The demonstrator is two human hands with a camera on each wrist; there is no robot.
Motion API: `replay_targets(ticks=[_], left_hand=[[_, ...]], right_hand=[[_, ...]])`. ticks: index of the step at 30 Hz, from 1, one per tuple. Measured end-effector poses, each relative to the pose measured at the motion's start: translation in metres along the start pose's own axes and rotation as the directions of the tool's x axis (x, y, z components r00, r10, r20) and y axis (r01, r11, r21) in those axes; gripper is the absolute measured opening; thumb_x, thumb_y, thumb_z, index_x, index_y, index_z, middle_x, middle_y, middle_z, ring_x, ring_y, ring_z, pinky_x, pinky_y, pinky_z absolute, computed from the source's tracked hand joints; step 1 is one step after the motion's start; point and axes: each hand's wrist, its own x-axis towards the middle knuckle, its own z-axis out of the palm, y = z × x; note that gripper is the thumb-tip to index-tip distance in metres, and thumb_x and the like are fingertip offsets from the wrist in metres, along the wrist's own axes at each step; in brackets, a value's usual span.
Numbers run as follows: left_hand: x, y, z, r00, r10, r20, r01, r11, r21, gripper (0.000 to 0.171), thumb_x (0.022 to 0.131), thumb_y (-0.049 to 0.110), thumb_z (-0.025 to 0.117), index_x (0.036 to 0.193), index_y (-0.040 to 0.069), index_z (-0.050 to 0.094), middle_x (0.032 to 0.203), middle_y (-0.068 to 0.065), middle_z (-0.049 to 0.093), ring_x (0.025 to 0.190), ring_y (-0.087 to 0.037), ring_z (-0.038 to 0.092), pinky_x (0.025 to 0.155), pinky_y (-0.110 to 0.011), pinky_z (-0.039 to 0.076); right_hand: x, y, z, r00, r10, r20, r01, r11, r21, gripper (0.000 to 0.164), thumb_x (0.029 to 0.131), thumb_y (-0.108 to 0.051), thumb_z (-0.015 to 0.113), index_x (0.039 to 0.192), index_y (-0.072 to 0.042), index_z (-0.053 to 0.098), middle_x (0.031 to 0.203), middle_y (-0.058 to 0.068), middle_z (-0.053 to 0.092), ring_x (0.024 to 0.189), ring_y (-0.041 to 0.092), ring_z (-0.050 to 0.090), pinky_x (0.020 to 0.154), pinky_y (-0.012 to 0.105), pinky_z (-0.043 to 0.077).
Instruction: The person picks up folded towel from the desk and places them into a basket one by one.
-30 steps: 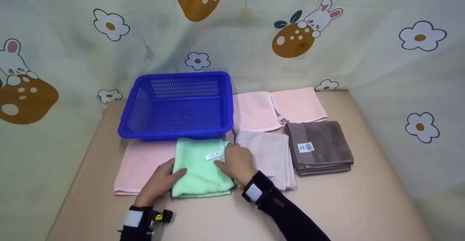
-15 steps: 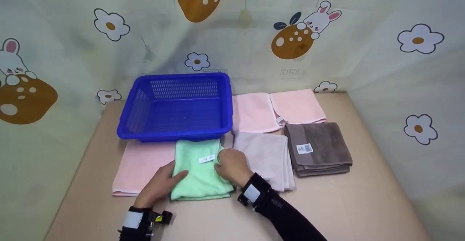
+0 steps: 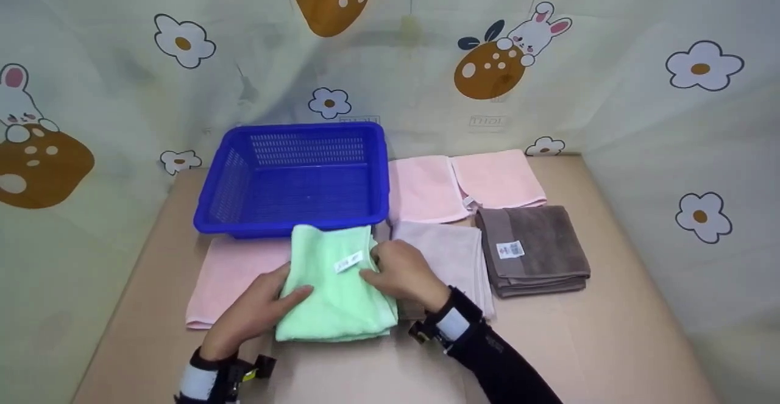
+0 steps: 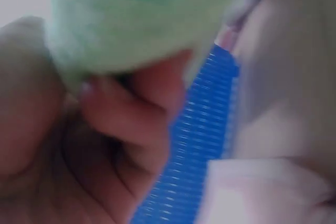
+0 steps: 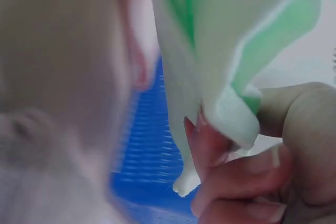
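Observation:
A folded mint-green towel [image 3: 335,306] with a small white label lies between both hands, in front of the basket. My left hand [image 3: 253,306] grips its left side, thumb on top; in the left wrist view the fingers [image 4: 118,111] curl under the cloth. My right hand [image 3: 405,270] pinches the right edge near the label. Seen from the right wrist, the fingers [image 5: 236,182] curl at the cloth's hanging edge [image 5: 231,114]. The towel's far edge overlaps the basket's front rim in the head view.
Behind stands a blue plastic basket [image 3: 292,227]. A pink towel [image 3: 228,270] lies at left, partly under the green one's outline. To the right are a pale lilac towel [image 3: 451,245], a folded brown towel [image 3: 542,239] and two pink towels [image 3: 420,187] by the patterned curtain.
The green towel has come up slightly and toward me, its far edge now over the basket's front rim. Both hands have moved with it; the left wrist has shifted left.

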Motion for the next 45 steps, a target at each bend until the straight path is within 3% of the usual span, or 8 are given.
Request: replay_targets(ticks=[4,11,16,22,33,36,41,45], left_hand=[[0.01,0.014,-0.019,1.0,0.006,-0.007,-0.006,0.999,-0.052,0.047,0.103,0.032,0.064,0.139,0.003,0.058,0.093,-0.004,0.07,0.075,-0.008,0.065,0.076,-0.027,0.055],[0.023,0.033,-0.052,1.0,-0.012,0.014,0.014,0.986,-0.165,0.047,0.105,0.031,0.062,0.141,0.003,0.052,0.088,-0.011,0.07,0.068,-0.018,0.069,0.061,-0.034,0.059],[0.048,0.039,-0.075,0.996,-0.033,-0.083,0.017,0.984,-0.176,0.048,0.104,0.036,0.062,0.142,0.007,0.053,0.092,-0.015,0.07,0.07,-0.022,0.069,0.057,-0.036,0.06],[0.086,0.029,-0.092,0.978,-0.1,-0.184,0.075,0.988,-0.136,0.054,0.107,0.04,0.055,0.146,0.004,0.045,0.105,-0.016,0.063,0.081,-0.016,0.064,0.069,-0.029,0.056],[0.139,0.006,-0.104,0.956,-0.234,-0.179,0.184,0.949,-0.255,0.05,0.111,0.024,0.036,0.157,0.011,0.02,0.136,-0.023,0.051,0.091,-0.019,0.059,0.078,-0.027,0.051],[0.15,0.0,-0.101,0.962,-0.202,-0.182,0.16,0.962,-0.22,0.048,0.109,0.015,0.038,0.152,0.012,0.017,0.126,-0.024,0.056,0.075,-0.015,0.058,0.067,-0.026,0.05],[0.162,-0.013,-0.091,0.977,-0.138,-0.163,0.139,0.99,-0.004,0.025,0.106,0.007,0.041,0.131,0.006,0.044,0.087,-0.011,0.049,0.058,-0.011,0.041,0.056,-0.028,0.039],[0.164,-0.022,-0.086,0.977,-0.127,-0.171,0.149,0.982,0.12,0.023,0.106,0.005,0.042,0.123,0.003,0.058,0.094,-0.017,0.056,0.06,-0.014,0.039,0.059,-0.03,0.038]], right_hand=[[0.007,-0.009,-0.027,1.0,0.004,0.014,-0.004,0.999,0.047,0.03,0.092,-0.033,0.076,0.075,-0.012,0.061,0.067,-0.005,0.049,0.062,0.013,0.048,0.057,0.028,0.04],[0.021,-0.023,-0.063,1.0,-0.008,-0.001,0.008,0.99,0.143,0.024,0.095,-0.029,0.073,0.086,-0.008,0.068,0.066,-0.005,0.049,0.059,0.011,0.047,0.052,0.024,0.04],[0.045,-0.028,-0.083,0.997,0.019,-0.073,-0.006,0.986,0.167,0.022,0.097,-0.031,0.071,0.096,-0.009,0.071,0.073,-0.001,0.056,0.065,0.014,0.05,0.057,0.026,0.043],[0.095,-0.023,-0.086,0.994,0.064,-0.093,-0.046,0.982,0.184,0.027,0.102,-0.029,0.063,0.084,-0.012,0.053,0.073,-0.001,0.045,0.065,0.013,0.048,0.056,0.025,0.042],[0.15,0.004,-0.073,0.995,0.092,-0.046,-0.07,0.936,0.346,0.02,0.106,-0.018,0.058,0.093,-0.004,0.051,0.073,0.002,0.054,0.052,0.011,0.065,0.052,0.027,0.056],[0.158,0.012,-0.065,0.994,0.106,-0.035,-0.089,0.939,0.331,0.016,0.105,-0.015,0.058,0.107,0.002,0.056,0.08,0.003,0.057,0.057,0.014,0.07,0.057,0.028,0.06],[0.164,0.021,-0.053,0.993,0.111,-0.045,-0.099,0.973,0.21,0.03,0.101,-0.01,0.06,0.128,0.002,0.055,0.087,0.004,0.059,0.063,0.018,0.072,0.06,0.025,0.058],[0.166,0.02,-0.047,0.995,0.033,-0.097,-0.027,0.997,0.07,0.033,0.098,-0.007,0.063,0.129,-0.004,0.054,0.083,0.006,0.058,0.065,0.018,0.062,0.064,0.029,0.051]])
